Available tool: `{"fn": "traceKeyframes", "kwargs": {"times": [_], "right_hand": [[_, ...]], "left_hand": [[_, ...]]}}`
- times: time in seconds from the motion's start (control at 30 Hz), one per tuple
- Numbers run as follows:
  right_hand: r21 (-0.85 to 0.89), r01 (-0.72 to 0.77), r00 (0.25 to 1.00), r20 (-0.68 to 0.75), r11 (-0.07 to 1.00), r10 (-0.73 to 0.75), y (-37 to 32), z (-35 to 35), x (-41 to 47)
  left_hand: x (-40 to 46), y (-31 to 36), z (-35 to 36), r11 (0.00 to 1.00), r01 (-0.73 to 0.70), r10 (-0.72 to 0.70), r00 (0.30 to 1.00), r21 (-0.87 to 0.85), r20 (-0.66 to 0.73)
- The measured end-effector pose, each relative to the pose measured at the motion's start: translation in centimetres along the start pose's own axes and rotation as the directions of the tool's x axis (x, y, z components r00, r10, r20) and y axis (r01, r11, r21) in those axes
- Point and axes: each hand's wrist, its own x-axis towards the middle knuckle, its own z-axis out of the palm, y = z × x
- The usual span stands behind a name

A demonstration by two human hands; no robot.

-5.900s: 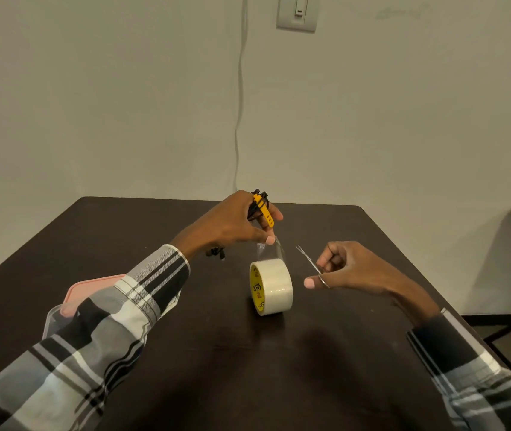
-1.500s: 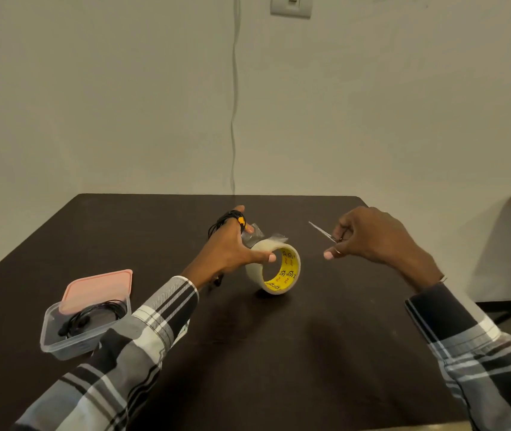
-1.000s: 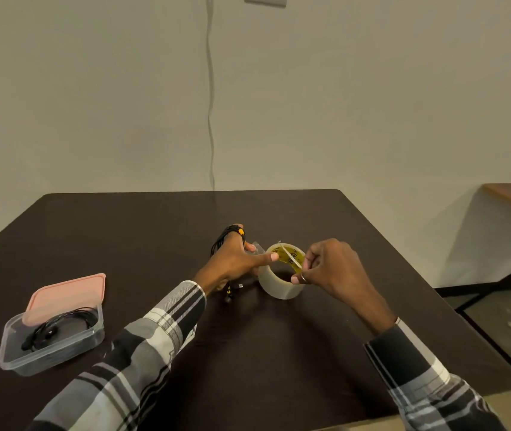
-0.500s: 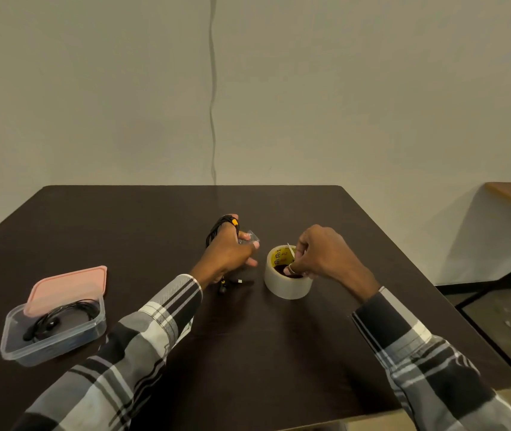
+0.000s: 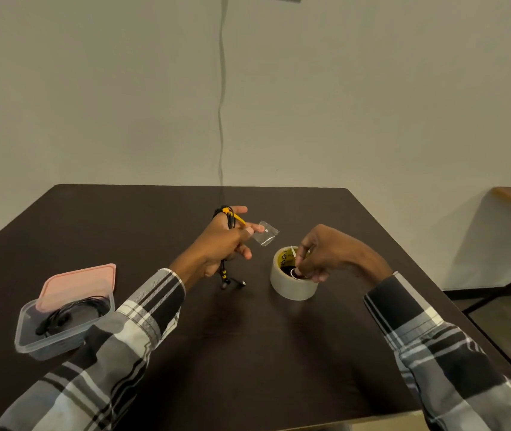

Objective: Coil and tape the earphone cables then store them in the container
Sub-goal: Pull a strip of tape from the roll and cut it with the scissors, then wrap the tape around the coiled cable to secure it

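My left hand [image 5: 220,244] holds a coiled black and yellow earphone cable [image 5: 228,216] wound over its fingers, with the plug ends dangling to the table [image 5: 232,283]. A cut piece of clear tape [image 5: 266,233] sticks to its fingertips. The tape roll [image 5: 291,279] lies flat on the dark table [image 5: 248,353]. My right hand [image 5: 322,253] rests on the roll and holds small scissors [image 5: 294,265] whose tips point into the roll's core. A clear plastic container [image 5: 58,328] at the left holds another black coiled cable [image 5: 67,314].
The container's pink lid [image 5: 80,284] leans on its far rim. The table's right edge drops to the floor, where a black frame [image 5: 496,290] stands. A thin wire [image 5: 221,119] runs down the wall behind the table.
The roll was tipped from upright to lying flat. The tape piece came free of the roll and my left hand lifted it away. My right hand lowered the scissors into the roll's core.
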Motion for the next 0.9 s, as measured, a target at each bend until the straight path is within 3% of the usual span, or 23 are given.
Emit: {"fn": "traceKeyframes", "kwargs": {"times": [0.1,0.17,0.23,0.3,0.37,0.6,0.73,0.9], "right_hand": [[-0.030,-0.006,0.999,-0.050,1.000,0.005,0.0,-0.1,-0.1],[-0.048,0.024,0.981,-0.193,0.999,-0.033,0.0,-0.1,-0.1],[0.109,0.131,0.926,-0.369,0.985,-0.082,-0.1,0.1,-0.2],[0.385,0.272,0.898,-0.430,0.882,-0.090,-0.8,0.3,-0.7],[0.528,0.327,0.907,-0.409,0.784,-0.103,-1.7,0.9,-0.9],[0.669,0.311,0.945,-0.290,0.675,-0.149,-3.7,3.0,-0.5],[0.734,0.352,0.933,-0.327,0.581,-0.151,-4.4,3.4,-0.3],[0.732,0.381,0.917,-0.377,0.564,-0.131,-4.8,3.5,-0.2]], "left_hand": [[-0.5,0.7,-0.3,0.999,-0.003,0.003,1.000,-0.035,0.025],[-0.9,1.0,-0.5,0.999,-0.013,0.015,0.999,-0.051,0.042],[-1.3,1.4,-0.8,0.997,-0.029,0.034,0.998,-0.077,0.059],[-1.7,1.8,-1.1,0.993,-0.039,0.047,0.996,-0.113,0.071],[-2.0,2.2,-1.5,0.989,-0.047,0.058,0.996,-0.139,0.075],[-2.8,3.2,-2.4,0.979,-0.040,0.060,0.993,-0.198,0.097],[-3.1,3.4,-2.9,0.977,-0.018,0.037,0.996,-0.211,0.085],[-3.4,3.4,-3.5,0.968,0.004,0.020,0.995,-0.252,0.093]]}}
